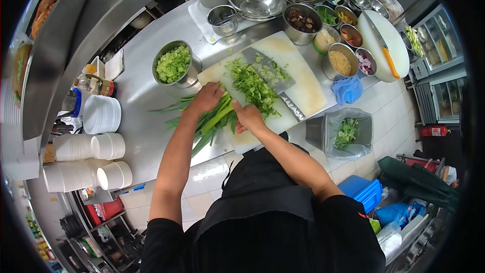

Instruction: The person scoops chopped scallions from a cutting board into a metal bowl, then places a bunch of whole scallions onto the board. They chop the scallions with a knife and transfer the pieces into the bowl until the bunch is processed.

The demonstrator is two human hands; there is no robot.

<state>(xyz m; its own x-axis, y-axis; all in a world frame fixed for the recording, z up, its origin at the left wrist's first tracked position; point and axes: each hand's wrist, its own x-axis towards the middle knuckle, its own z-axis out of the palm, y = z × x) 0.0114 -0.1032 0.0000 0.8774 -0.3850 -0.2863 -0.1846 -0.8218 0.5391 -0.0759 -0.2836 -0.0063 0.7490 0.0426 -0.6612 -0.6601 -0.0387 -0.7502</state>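
Note:
A bunch of spring onions (pixel 217 117) lies over the left edge of the white cutting board (pixel 310 91), its leaves spreading onto the steel counter. My left hand (pixel 206 99) is closed over the upper side of the bunch. On the other side, my right hand (pixel 248 117) has its thumb against the stalks and its fingers curled in, partly hidden. Chopped spring onion (pixel 255 85) is heaped mid-board. Beyond it a cleaver (pixel 273 73) lies flat, green bits on its blade and its handle toward me. A steel pot (pixel 191 77) of cut greens stands at the board's upper left.
Steel pots and bowls line the back, one with dark mushrooms (pixel 302 20). A knife (pixel 381 45) rests on a round white board (pixel 389 65) at right. Below the counter edge stands a lined bin (pixel 348 144) with green scraps. Stacked white bowls (pixel 83 146) are at left.

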